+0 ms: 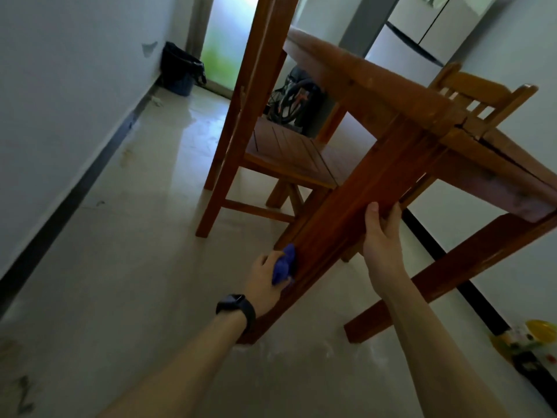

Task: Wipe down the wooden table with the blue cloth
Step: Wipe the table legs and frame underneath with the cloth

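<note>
The wooden table (401, 95) fills the upper right, seen from low down beside one of its legs. That near leg (340, 218) runs down to the floor in the middle of the view. My left hand (265, 282), with a dark watch on the wrist, grips a bunched blue cloth (284, 263) and presses it against the lower part of the leg. My right hand (381, 236) grips the same leg higher up, thumb on the front face and fingers wrapped behind it.
A wooden chair (283, 152) stands under the table, and a second chair (479, 95) behind it. A dark bin (180, 69) sits by the left wall near a doorway. A fridge (422, 34) stands at the back right. Yellow items (533, 342) lie on the floor at right.
</note>
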Demonstrator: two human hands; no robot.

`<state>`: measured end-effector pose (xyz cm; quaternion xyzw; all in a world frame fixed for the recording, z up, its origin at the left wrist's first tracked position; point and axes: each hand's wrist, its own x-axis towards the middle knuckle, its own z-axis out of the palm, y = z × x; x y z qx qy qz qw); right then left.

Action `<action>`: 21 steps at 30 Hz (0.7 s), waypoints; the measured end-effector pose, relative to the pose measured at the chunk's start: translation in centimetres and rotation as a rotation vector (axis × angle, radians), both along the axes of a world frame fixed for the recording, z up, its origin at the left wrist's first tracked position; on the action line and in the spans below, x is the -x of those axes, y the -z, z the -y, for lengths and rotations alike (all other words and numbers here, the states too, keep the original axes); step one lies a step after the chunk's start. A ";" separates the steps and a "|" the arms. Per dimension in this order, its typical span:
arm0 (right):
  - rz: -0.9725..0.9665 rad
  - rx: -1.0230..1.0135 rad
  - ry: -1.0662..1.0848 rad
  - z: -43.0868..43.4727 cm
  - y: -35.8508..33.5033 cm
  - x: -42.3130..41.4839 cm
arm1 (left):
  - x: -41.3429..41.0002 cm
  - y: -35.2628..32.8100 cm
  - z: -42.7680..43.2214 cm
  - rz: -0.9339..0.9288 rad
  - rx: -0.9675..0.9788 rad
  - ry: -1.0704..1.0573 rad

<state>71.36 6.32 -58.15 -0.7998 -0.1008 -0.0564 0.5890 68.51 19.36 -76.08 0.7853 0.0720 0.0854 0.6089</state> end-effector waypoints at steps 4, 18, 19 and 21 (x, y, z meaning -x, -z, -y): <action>-0.006 0.011 -0.043 -0.3 0.8 0.2 | -0.4 -2.6 -1.6 0.155 0.164 -0.102; -0.046 -0.064 -0.020 0.5 2.1 0.4 | 1.6 3.7 1.3 -0.164 -0.030 0.022; -0.043 -0.062 -0.028 0.7 2.3 0.5 | 2.2 4.9 0.6 -0.262 -0.066 0.067; -0.039 -0.023 -0.050 0.8 3.3 1.1 | 2.7 5.0 -0.5 -0.309 0.016 0.068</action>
